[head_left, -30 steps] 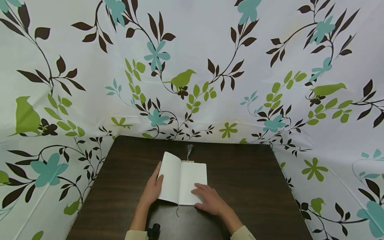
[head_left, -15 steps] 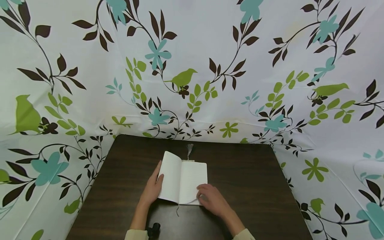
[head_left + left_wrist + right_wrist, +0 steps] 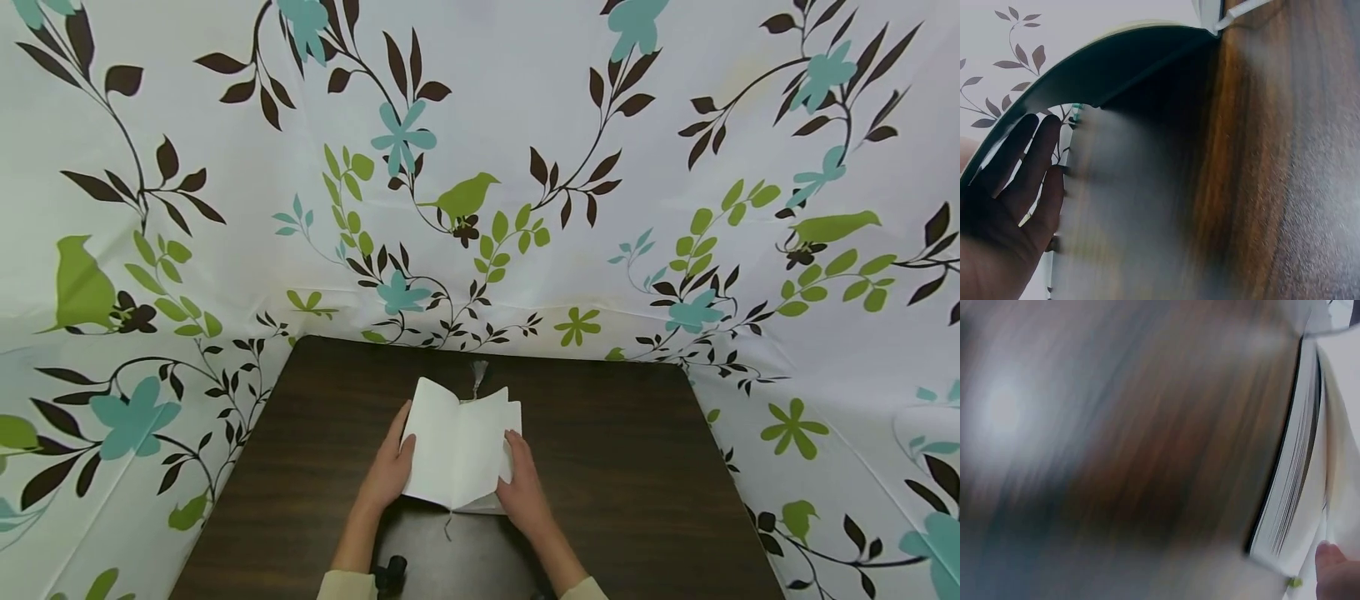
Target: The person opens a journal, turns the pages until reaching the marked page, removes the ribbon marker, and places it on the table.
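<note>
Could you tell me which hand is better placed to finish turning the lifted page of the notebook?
The right hand, probably: it holds the raised page at its outer edge. The left hand supports the notebook's left half.

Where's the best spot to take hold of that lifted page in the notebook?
Probably its free outer edge, from the right. The lifted page stands up off the open notebook, bound at the spine, and the right hand is already beside that edge.
</note>
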Action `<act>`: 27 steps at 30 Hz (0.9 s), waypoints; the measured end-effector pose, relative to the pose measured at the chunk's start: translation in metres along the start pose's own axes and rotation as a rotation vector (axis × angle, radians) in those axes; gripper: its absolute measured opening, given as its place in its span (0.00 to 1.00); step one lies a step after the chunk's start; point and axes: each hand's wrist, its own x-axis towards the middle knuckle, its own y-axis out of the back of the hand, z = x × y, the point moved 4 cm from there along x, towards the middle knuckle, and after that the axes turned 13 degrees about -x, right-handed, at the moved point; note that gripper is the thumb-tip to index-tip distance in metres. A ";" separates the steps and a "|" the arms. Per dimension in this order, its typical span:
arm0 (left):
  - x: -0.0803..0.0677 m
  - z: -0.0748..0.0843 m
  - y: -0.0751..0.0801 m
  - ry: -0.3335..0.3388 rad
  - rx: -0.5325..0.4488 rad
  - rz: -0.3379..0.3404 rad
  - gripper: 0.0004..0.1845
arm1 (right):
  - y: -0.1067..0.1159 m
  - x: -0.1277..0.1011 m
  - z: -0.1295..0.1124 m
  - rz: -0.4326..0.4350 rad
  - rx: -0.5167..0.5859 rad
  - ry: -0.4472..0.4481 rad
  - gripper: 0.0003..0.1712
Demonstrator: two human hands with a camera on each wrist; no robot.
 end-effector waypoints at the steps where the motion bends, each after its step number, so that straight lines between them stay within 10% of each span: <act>1: 0.000 0.000 -0.002 -0.001 -0.010 -0.006 0.34 | -0.003 -0.001 -0.003 0.006 -0.006 0.003 0.44; 13: -0.001 0.004 -0.002 -0.008 -0.018 0.005 0.34 | -0.014 -0.007 -0.026 0.164 -0.694 0.129 0.32; 27: -0.004 0.004 -0.002 0.054 -0.051 0.008 0.31 | -0.042 -0.011 -0.065 -0.106 -0.774 0.277 0.35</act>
